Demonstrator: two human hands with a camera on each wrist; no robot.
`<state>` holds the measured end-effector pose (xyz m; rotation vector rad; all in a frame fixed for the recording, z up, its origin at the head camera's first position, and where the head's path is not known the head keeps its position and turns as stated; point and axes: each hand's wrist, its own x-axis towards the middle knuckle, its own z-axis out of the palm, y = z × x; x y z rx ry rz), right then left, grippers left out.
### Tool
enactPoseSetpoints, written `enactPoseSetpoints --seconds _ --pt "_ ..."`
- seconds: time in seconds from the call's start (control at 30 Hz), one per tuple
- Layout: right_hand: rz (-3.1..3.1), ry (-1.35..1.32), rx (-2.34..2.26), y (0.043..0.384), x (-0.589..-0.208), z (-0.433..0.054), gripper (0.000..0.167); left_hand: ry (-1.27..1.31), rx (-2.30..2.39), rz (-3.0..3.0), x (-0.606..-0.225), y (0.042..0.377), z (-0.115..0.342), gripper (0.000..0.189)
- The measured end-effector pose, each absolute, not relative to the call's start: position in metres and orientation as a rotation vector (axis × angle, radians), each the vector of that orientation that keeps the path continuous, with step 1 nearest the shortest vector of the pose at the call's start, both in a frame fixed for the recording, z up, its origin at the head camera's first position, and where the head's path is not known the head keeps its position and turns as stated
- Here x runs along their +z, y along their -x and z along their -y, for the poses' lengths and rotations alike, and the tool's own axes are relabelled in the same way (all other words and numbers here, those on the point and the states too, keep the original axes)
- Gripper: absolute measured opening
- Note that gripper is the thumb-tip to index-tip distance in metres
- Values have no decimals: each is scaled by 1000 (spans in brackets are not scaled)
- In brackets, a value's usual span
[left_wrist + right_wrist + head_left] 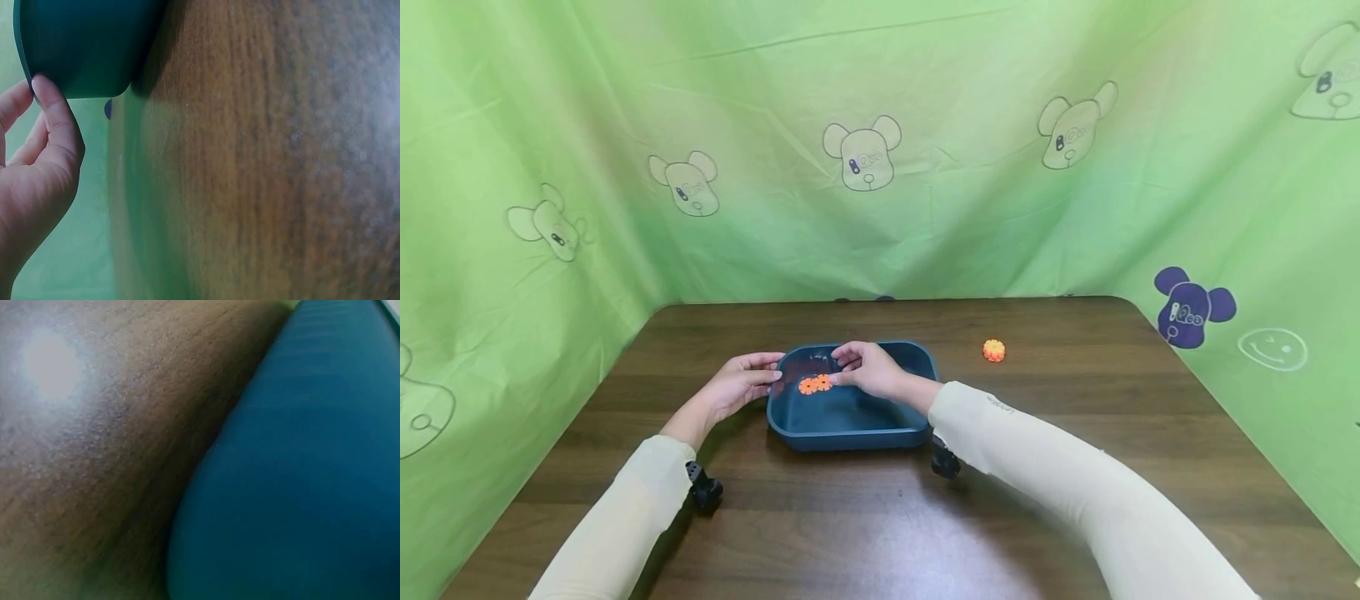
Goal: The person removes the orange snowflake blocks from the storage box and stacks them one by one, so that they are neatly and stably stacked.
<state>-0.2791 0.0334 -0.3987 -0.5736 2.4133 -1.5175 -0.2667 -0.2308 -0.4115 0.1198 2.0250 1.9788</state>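
Observation:
A dark blue plastic tray (850,440) with rounded corners rests on the table. My left hand (739,387) pinches its left rim between thumb and fingers; the left wrist view shows the thumb (51,90) against the tray wall (81,50). Over the tray's inside is my right hand (872,371), fingers loosely bent and spread from the thumb. Its thumb tip is right at one of two orange notched discs (807,386), which lie side by side at the left of the tray. In the right wrist view only the tray's outer side (294,475) shows, with the hand hidden.
A small stack of orange and yellow notched discs (993,350) stands on the wooden table (1037,400), right of the tray. A green printed curtain (760,233) hangs behind and along both sides. Black wrist cameras (704,490) sit under both sleeves.

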Motion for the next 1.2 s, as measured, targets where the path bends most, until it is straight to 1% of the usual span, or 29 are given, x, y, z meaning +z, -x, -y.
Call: enactPoseSetpoints --seconds 0.43,0.6,0.73,1.0,1.2 --pt "-2429 594 -1364 285 -405 -24 38 -126 1966 -2017 -412 268 231 49" --pt "-2445 640 -1247 286 -407 -20 40 -113 1965 -2017 -411 268 230 50" --pt "-2468 697 -1137 286 -406 -20 44 -110 1967 -2018 -411 268 231 50" --pt "-2449 715 -972 284 -404 -21 55 -114 1979 -2014 -411 267 231 51" --pt "-2444 746 -938 284 -404 -22 51 -105 1983 -2017 -413 268 230 49"
